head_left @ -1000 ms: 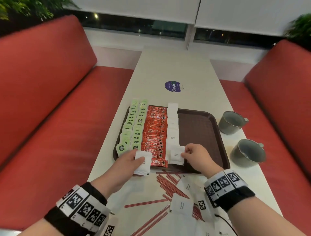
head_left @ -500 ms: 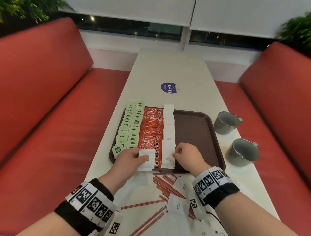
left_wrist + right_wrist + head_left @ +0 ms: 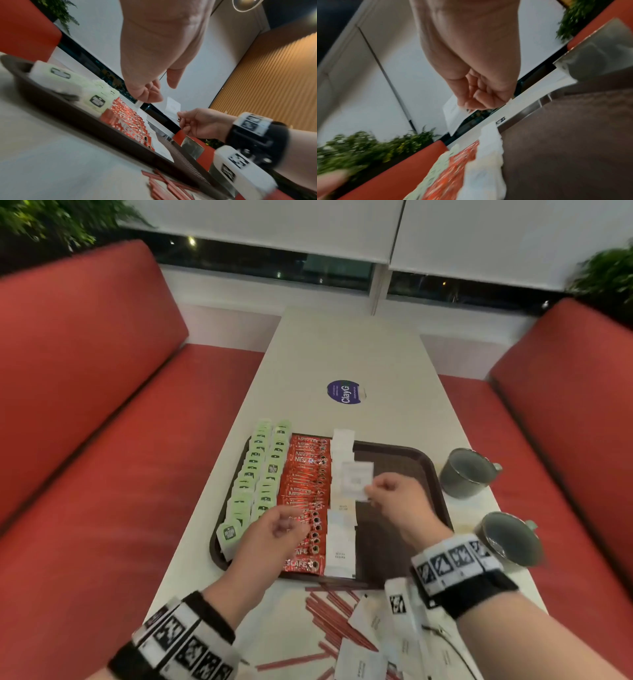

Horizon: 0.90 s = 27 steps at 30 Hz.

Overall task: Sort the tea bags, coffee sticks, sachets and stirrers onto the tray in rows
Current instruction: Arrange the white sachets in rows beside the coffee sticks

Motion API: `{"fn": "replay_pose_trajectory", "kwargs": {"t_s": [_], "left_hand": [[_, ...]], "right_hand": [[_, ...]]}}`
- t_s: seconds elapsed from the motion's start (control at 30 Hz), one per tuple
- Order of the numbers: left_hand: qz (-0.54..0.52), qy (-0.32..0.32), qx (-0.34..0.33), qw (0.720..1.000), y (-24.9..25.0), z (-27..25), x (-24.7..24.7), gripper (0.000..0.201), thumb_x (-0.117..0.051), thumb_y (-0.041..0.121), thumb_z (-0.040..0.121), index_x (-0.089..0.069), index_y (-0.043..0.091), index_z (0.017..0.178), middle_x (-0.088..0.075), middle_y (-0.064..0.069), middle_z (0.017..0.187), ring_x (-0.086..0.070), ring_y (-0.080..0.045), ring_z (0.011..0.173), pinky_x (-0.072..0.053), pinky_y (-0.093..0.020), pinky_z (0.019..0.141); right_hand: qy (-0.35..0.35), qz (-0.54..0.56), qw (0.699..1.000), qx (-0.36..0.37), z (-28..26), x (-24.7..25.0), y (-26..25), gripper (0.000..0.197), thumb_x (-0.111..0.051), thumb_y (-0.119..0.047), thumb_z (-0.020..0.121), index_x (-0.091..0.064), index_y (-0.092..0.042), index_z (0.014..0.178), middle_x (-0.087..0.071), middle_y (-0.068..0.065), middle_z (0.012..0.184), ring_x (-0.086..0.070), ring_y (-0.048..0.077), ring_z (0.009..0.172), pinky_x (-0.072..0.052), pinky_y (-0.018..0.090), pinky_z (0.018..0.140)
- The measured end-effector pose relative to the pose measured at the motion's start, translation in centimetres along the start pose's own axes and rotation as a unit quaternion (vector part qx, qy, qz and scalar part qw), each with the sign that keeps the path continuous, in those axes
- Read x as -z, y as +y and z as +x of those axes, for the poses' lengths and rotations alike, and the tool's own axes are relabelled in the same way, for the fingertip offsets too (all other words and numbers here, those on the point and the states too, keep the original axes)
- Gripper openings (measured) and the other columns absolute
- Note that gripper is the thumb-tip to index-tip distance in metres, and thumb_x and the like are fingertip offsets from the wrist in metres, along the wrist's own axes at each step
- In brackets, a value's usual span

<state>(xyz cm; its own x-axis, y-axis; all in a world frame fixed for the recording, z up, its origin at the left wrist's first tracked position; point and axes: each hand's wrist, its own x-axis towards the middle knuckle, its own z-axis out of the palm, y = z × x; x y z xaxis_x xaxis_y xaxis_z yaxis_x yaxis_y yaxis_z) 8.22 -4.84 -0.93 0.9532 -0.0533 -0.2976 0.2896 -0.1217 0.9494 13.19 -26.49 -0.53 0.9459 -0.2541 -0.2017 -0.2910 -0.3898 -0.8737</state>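
Your right hand [image 3: 399, 501] pinches a white sachet [image 3: 356, 479] by its near right corner and holds it up over the middle of the tray [image 3: 404, 460], just above the row of white sachets [image 3: 340, 537] that runs from the tray's far edge to its near edge. In the right wrist view the fingers [image 3: 481, 97] are curled in on the paper, which hangs free below them. Your left hand [image 3: 274, 537] hovers over the near left part of the tray, above the coffee sticks [image 3: 305, 494], fingers loosely curled and holding nothing; the left wrist view shows the fingertips [image 3: 149, 93] bent with no packet between them.

On the tray, two rows of green tea bags [image 3: 257, 477] fill the left side, the red coffee sticks lie beside them, and the sachet row comes next; the right part of the tray is bare. Off the tray's near edge, red stirrers [image 3: 329, 611] and loose sachets [image 3: 366, 655] lie mixed on the table [image 3: 342, 347]. Two grey mugs [image 3: 466, 472] stand by the table's right edge, beside the tray, and a round purple sticker [image 3: 344, 392] sits beyond the tray's far edge
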Motion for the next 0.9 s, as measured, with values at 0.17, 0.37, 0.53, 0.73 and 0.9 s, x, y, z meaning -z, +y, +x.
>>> {"fn": "replay_pose_trajectory", "kwargs": {"t_s": [0.17,0.37,0.53,0.73,0.9], "left_hand": [[0.009,-0.005,0.051,0.999,-2.5,0.3,2.8,0.008,-0.065,0.010,0.087,-0.067,0.017,0.091,-0.067,-0.004,0.085,-0.061,-0.016,0.076,-0.048,-0.026,0.064],[0.016,0.012,0.090,0.996,-3.9,1.0,4.6,0.007,-0.067,0.006,0.085,-0.068,0.013,0.086,-0.068,-0.001,0.069,-0.060,-0.011,0.066,-0.048,-0.026,0.058],[0.015,0.010,0.089,0.996,-3.6,1.5,4.8,0.007,-0.067,0.009,0.086,-0.068,0.015,0.086,-0.070,-0.002,0.075,-0.063,-0.014,0.073,-0.050,-0.026,0.059],[0.027,0.004,0.104,0.994,-4.0,1.7,4.4,0.008,-0.067,0.008,0.086,-0.069,0.016,0.084,-0.068,-0.003,0.076,-0.062,-0.016,0.074,-0.049,-0.025,0.060],[0.032,0.000,0.108,0.994,-4.2,1.4,4.4,0.009,-0.066,0.008,0.086,-0.069,0.016,0.084,-0.068,-0.004,0.076,-0.061,-0.015,0.072,-0.049,-0.024,0.059]], "right_hand": [[0.095,-0.051,0.993,-0.038,10.3,1.6,-0.1,0.022,-0.066,-0.010,0.081,-0.059,-0.018,0.063,-0.064,0.004,0.068,-0.054,0.017,0.059,-0.042,0.026,0.056],[0.070,-0.110,0.987,-0.093,17.4,0.8,1.3,0.025,-0.065,-0.008,0.084,-0.055,-0.020,0.065,-0.065,0.010,0.081,-0.061,0.024,0.076,-0.053,0.036,0.076],[0.021,-0.117,0.987,-0.106,19.2,0.5,1.9,0.025,-0.062,-0.008,0.087,-0.053,-0.021,0.068,-0.061,0.004,0.072,-0.061,0.021,0.070,-0.055,0.034,0.072],[-0.005,-0.238,0.963,-0.128,20.3,-0.9,2.3,0.020,-0.060,-0.013,0.086,-0.060,-0.009,0.067,-0.071,0.010,0.078,-0.068,0.027,0.077,-0.056,0.039,0.084],[0.005,-0.287,0.952,-0.109,21.3,-0.9,3.6,0.020,-0.059,-0.018,0.083,-0.069,-0.001,0.087,-0.073,0.013,0.085,-0.070,0.031,0.083,-0.057,0.040,0.083]]}}
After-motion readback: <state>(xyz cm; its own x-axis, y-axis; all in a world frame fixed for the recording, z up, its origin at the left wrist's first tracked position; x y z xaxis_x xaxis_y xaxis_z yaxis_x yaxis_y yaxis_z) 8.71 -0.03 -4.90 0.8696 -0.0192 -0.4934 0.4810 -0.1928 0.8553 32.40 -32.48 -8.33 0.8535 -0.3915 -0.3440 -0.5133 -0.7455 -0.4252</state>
